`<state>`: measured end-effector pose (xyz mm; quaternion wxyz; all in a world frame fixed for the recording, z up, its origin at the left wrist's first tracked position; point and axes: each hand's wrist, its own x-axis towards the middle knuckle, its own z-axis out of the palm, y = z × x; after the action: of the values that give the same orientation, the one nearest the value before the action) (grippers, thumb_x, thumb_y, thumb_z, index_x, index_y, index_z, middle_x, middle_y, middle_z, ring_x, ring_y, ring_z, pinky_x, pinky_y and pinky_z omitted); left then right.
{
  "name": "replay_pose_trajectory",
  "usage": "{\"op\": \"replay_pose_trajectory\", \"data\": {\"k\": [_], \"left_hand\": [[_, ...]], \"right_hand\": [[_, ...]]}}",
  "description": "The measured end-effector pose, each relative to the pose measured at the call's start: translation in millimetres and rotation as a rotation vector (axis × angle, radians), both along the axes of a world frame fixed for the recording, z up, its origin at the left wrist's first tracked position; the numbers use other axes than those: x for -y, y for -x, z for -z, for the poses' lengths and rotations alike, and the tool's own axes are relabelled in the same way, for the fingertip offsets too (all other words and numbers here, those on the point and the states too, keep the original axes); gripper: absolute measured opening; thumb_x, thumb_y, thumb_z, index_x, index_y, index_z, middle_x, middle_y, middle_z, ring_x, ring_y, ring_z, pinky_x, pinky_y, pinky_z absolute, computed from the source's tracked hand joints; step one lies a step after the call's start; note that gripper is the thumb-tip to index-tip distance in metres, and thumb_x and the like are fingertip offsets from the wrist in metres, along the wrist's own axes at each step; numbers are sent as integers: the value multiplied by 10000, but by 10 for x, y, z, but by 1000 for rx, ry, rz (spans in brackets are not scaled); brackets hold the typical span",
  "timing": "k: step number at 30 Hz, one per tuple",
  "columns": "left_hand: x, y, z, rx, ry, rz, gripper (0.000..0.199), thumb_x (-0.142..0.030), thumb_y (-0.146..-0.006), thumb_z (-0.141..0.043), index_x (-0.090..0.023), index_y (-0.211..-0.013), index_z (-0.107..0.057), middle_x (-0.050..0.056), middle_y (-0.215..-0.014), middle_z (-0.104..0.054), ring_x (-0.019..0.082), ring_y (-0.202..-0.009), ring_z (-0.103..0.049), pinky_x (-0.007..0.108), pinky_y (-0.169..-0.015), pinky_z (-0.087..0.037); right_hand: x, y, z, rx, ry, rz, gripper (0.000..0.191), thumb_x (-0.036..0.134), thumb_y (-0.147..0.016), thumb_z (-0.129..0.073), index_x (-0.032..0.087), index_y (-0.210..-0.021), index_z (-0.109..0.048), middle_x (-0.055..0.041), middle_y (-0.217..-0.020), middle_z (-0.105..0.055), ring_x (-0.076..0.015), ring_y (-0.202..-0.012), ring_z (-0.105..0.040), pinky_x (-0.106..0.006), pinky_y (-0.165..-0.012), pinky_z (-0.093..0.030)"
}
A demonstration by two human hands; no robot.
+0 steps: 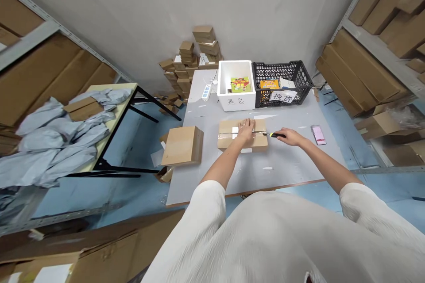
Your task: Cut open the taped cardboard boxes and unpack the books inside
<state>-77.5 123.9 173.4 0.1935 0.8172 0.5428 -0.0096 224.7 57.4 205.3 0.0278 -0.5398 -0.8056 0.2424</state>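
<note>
A taped cardboard box (229,141) lies flat on the grey table (206,172) in front of me. My left hand (246,130) rests on top of it with the fingers stretched out, pressing near the middle seam. In my right hand (289,136) is a utility knife (277,135) with a black and yellow handle, held at the box's right end. Its tip meets the tape seam there. A white label (235,131) shows on the box top, just left of my left hand.
Behind the box stand a white foam bin (236,101) and a black plastic crate (282,68), both holding packaged items. A phone (318,135) lies at right, a power strip (206,93) at back left. Another carton (179,146) sits at the table's left edge. Shelves flank both sides.
</note>
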Motion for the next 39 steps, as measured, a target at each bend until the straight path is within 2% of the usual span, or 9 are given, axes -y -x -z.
{"op": "replay_pose_trajectory", "data": {"k": [2,5,9,14,20,25,32,39], "left_hand": [[-58,13,-5,-18,37,-4,879,-284,-962,-694,-252,-1747,-300,190,-1856,-238,384,-1735,-179,656,-1374,-146],[-83,34,-10,-13,17,3,814,-311,-1010,-594,-262,-1762,-287,168,-1839,-304,355,-1715,-250,648,-1367,-187],[23,41,49,13,-46,16,722,-336,-1082,-393,-208,-1782,-273,179,-1837,-314,345,-1719,-242,630,-1371,-193],[184,30,176,66,-139,-19,691,-357,-1102,-322,-194,-1774,-305,170,-1835,-328,335,-1729,-227,624,-1387,-145],[243,36,201,91,-175,-38,691,-354,-1099,-329,-196,-1772,-321,173,-1823,-355,328,-1726,-238,620,-1389,-146],[274,45,218,92,-190,-29,698,-365,-1102,-319,-183,-1776,-315,173,-1825,-350,333,-1725,-242,616,-1391,-145],[316,38,199,86,-202,-47,751,-351,-1051,-410,-176,-1773,-306,160,-1833,-336,325,-1728,-236,594,-1404,-121],[389,52,97,113,-219,-71,662,-342,-1022,-476,-190,-1666,-463,185,-1741,-462,338,-1692,-302,578,-1401,-160]], "right_hand": [[27,26,21,52,-13,22,468,387,-1098,-576,311,-1545,-692,-116,-1311,-745,-288,-1132,-723,-353,-965,-548],[62,53,77,69,-27,67,478,385,-1116,-551,306,-1572,-667,-120,-1341,-718,-281,-1164,-711,-335,-958,-541],[104,60,172,27,-33,105,478,387,-1120,-541,311,-1577,-659,-112,-1297,-717,-278,-1176,-698,-331,-966,-541],[143,27,274,-11,-69,126,482,401,-1123,-516,317,-1577,-653,-123,-1313,-706,-298,-1195,-678,-363,-993,-542],[151,-17,348,-24,-121,123,499,408,-1119,-500,301,-1586,-643,-136,-1362,-700,-310,-1204,-657,-414,-1070,-527],[91,-138,331,-104,-162,350,527,394,-1110,-476,256,-1599,-615,-157,-1389,-685,-337,-1269,-642,-425,-1056,-537],[91,-267,409,-141,-94,417,503,408,-1060,-559,250,-1530,-647,-141,-1388,-706,-331,-1276,-649,-426,-1068,-530],[246,-257,585,-152,-60,501,481,367,-1009,-586,223,-1456,-685,-144,-1338,-709,-320,-1252,-660,-422,-1091,-527]]}}
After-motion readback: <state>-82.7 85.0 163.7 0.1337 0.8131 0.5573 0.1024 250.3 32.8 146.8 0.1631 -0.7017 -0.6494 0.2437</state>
